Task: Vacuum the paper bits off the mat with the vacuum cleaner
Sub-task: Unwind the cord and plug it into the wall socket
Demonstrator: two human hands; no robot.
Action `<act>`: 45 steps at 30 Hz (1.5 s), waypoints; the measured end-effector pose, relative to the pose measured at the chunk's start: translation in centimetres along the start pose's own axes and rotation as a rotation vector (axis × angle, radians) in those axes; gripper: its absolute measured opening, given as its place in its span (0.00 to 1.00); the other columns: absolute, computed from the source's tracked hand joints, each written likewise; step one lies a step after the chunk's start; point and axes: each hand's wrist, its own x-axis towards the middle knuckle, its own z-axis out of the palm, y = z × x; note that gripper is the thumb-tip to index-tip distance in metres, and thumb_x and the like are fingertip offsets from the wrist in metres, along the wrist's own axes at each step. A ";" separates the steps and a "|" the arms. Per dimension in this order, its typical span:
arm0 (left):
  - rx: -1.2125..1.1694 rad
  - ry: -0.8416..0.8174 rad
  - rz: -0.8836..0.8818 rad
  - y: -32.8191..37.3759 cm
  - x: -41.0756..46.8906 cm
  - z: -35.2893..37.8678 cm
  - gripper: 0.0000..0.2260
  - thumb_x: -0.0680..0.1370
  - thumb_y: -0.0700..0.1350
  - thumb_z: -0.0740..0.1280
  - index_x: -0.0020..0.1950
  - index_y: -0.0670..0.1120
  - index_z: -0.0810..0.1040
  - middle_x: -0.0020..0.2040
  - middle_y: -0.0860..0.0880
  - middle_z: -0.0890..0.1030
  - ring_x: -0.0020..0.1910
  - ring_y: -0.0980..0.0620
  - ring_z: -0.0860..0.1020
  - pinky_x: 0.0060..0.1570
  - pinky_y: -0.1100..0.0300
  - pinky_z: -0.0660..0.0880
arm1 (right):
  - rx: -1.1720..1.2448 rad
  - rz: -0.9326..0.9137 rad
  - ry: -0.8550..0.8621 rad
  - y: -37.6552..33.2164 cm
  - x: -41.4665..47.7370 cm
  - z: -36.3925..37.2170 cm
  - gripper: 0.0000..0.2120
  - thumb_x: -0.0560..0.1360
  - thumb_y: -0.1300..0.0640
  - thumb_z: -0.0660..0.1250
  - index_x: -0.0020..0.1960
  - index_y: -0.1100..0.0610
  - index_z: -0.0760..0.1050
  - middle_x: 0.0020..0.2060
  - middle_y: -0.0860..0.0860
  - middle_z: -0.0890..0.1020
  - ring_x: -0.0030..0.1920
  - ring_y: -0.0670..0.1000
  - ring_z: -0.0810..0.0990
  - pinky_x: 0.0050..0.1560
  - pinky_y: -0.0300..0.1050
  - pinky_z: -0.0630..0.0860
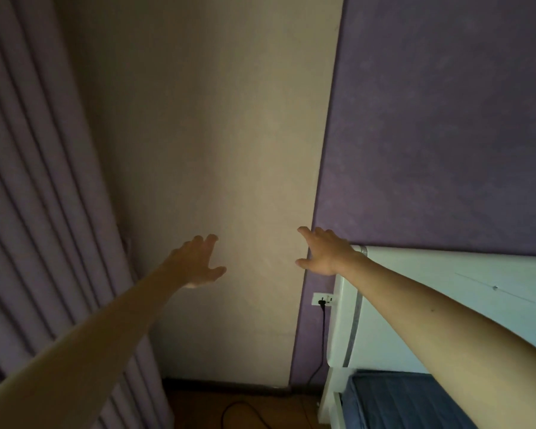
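Both arms reach fwd at chest height. Left hand (195, 263) is spread, fingers slightly bent, holding nothing; right hand (325, 252) is likewise spread and empty, in front of the headboard's (508, 274) top corner. Whether it touches can't be told.

Task things: vacuum, mat and paper bits are all out of view, so where they sit can't be told. Only hint is a black plug (321, 302) in the socket (324, 298) low on the purple wall (446, 119), w/ a thin cable (323, 335) dropping to the floor (198, 410) and looping along its far edge by the skirting. It may belong to the vacuum, not certain.

Step in hand, prob. setup before fetching the machine. To do it well: look down, follow the cable to its end, grip the handle w/ one hand, keep the other free to steer the cable clear of the nozzle.

Materials: curtain (44, 212) on the left is heavy mauve cloth in deep vertical pleats. Beige wall (214, 119) is matte, smooth; purple one is mottled, faintly grainy. Headboard is white, glossy, hard, rounded at the corner. Mattress (393, 397) below has dark blue cloth w/ fine stripes. Floor looks like brown wood. Light is dim.
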 end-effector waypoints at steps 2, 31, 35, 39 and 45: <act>0.011 0.001 -0.014 -0.5 -2.0 -0.8 0.35 0.77 0.62 0.64 0.77 0.48 0.55 0.71 0.42 0.68 0.69 0.40 0.70 0.67 0.47 0.69 | -0.027 -0.019 -0.001 -1.0 -1.6 -0.8 0.36 0.76 0.40 0.64 0.77 0.49 0.51 0.68 0.55 0.68 0.67 0.59 0.67 0.59 0.57 0.71; -0.079 -0.310 -0.234 -1.7 -12.0 11.9 0.37 0.78 0.59 0.63 0.80 0.46 0.49 0.76 0.41 0.60 0.73 0.39 0.63 0.70 0.46 0.66 | -0.055 -0.212 -0.252 -3.8 -6.2 12.8 0.37 0.76 0.42 0.65 0.77 0.49 0.50 0.68 0.56 0.68 0.66 0.60 0.69 0.58 0.57 0.72; -0.128 -0.356 -0.264 -1.1 -13.9 16.2 0.33 0.79 0.55 0.64 0.78 0.45 0.54 0.73 0.42 0.65 0.69 0.41 0.68 0.67 0.48 0.70 | -0.045 -0.230 -0.308 -3.3 -6.5 17.4 0.37 0.76 0.41 0.64 0.77 0.50 0.50 0.69 0.57 0.67 0.67 0.60 0.69 0.58 0.57 0.72; -0.144 -0.418 -0.289 -1.2 -16.4 20.9 0.35 0.79 0.57 0.64 0.79 0.46 0.52 0.76 0.41 0.62 0.73 0.41 0.63 0.70 0.47 0.66 | -0.020 -0.235 -0.368 -3.3 -7.8 22.5 0.38 0.75 0.40 0.65 0.76 0.51 0.52 0.68 0.57 0.68 0.66 0.61 0.69 0.58 0.57 0.74; -0.163 -0.468 -0.296 -1.7 -19.2 27.2 0.32 0.77 0.56 0.67 0.75 0.44 0.60 0.67 0.42 0.72 0.63 0.42 0.75 0.60 0.46 0.75 | 0.008 -0.259 -0.463 -3.5 -11.1 30.7 0.36 0.75 0.41 0.66 0.75 0.53 0.56 0.68 0.58 0.70 0.65 0.61 0.71 0.57 0.57 0.75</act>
